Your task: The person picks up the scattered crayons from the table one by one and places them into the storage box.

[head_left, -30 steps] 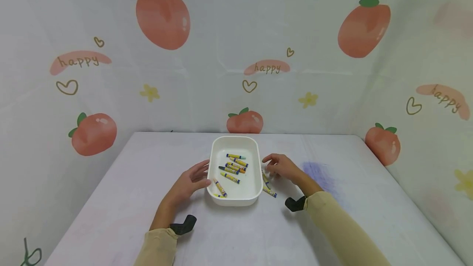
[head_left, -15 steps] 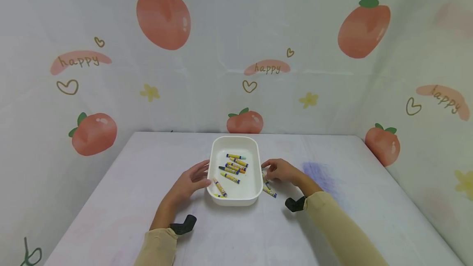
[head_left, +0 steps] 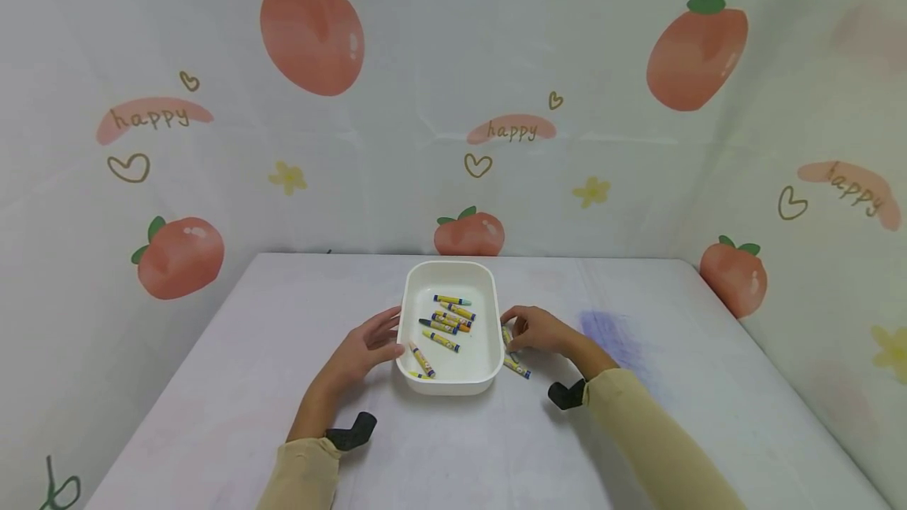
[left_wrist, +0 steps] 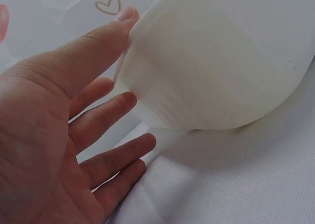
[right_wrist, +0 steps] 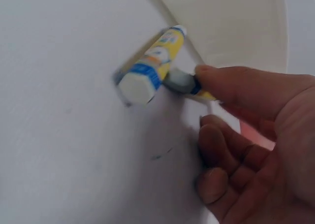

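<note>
A white plastic box stands mid-table with several yellow-wrapped crayons lying inside. My left hand is at the box's left side. In the left wrist view its thumb touches the rim, and the other fingers are spread loosely by the wall. On the right of the box my right hand pinches a crayon between thumb and fingers, low at the table; its far end is hidden behind the thumb. Beside it another crayon lies on the cloth, also visible in the head view.
A pale cloth covers the table, with a blue-purple stain right of the right hand. Behind and at the sides hangs a white curtain printed with fruit and hearts. Black wrist mounts sit on both wrists.
My right hand has come down slightly beside the box and its fingers have closed on a crayon on the table. The left hand and the box have stayed still.
</note>
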A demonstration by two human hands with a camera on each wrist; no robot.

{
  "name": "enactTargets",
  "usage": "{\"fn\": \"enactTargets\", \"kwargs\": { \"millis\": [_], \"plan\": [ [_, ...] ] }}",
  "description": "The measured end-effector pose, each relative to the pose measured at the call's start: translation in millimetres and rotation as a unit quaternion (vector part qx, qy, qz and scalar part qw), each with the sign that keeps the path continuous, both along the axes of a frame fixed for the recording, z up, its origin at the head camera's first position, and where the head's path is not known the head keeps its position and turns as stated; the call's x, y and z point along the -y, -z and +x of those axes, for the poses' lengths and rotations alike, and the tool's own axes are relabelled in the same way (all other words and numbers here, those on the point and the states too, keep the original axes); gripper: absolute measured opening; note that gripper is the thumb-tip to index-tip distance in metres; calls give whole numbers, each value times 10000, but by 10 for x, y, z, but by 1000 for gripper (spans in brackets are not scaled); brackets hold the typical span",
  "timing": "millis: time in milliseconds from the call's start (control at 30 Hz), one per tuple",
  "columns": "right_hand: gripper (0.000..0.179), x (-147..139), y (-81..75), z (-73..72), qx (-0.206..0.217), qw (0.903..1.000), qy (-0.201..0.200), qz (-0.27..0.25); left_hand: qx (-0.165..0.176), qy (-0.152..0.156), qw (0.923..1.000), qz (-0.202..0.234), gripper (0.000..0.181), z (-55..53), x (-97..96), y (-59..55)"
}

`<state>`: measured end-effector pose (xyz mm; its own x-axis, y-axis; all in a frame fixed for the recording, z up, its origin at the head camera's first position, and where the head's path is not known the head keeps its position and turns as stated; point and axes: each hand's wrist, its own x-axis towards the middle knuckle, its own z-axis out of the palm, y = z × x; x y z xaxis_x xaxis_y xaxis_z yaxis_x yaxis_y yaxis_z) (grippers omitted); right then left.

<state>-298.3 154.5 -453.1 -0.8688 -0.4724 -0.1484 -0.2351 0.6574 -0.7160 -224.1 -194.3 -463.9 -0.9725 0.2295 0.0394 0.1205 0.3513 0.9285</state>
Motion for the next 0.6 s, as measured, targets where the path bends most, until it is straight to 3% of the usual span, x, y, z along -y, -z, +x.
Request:
{"fn": "enactTargets", "kwargs": {
  "millis": [300,600],
  "plan": [
    [48,-51,109,120,-453,9977,244,-432,29,-18,10000,15,72,-6,-8,3],
    [48,-76,79,243,-713,9929,310,-905,-30,-37,10000,30,72,-5,-5,20]
  ]
}}
